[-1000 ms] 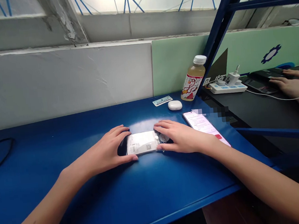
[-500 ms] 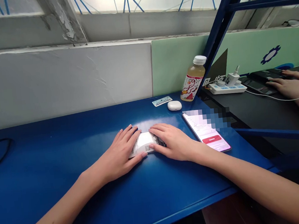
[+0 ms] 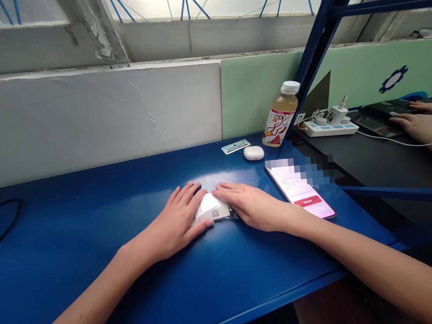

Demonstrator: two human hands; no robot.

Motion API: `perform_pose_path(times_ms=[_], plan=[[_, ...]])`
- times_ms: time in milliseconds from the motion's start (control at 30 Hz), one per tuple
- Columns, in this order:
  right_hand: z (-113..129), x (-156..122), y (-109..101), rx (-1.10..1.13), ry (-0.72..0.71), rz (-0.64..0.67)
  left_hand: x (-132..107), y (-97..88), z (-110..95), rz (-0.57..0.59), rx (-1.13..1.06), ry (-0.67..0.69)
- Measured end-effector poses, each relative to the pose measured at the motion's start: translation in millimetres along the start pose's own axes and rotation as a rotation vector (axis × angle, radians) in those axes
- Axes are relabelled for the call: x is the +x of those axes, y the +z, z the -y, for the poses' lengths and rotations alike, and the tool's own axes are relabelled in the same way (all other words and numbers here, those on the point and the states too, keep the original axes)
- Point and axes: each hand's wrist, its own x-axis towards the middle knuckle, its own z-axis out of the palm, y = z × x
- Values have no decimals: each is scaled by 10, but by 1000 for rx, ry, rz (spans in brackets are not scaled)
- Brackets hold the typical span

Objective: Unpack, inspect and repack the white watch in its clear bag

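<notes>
A small flat white packet (image 3: 211, 209), glossy with printed codes on its label, lies on the smooth blue table (image 3: 93, 235) pressed between the two hands. The left hand (image 3: 176, 221) lies flat with fingers spread over the packet's left end, and the right hand (image 3: 253, 207) lies likewise over its right end, neither curled round it. Just right sits a lit phone (image 3: 303, 194); farther back are a rounded white earbud case (image 3: 254, 152), a paper sticker (image 3: 235, 146) and a plastic drink bottle (image 3: 282, 113).
</notes>
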Motion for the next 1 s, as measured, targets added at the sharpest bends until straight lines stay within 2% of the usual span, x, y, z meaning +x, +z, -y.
perform_pose_path(times_ms=[433,733,1000], plan=[[-63,1,-4,66,52,15,-2,0,29,15,5,6],[-41,-17,-78,-204,-52,-157,-16,-104,33,16,-17,-20],[-69,-15,-97,-164,-39,-79,-8,-78,-16,-1,20,-35]])
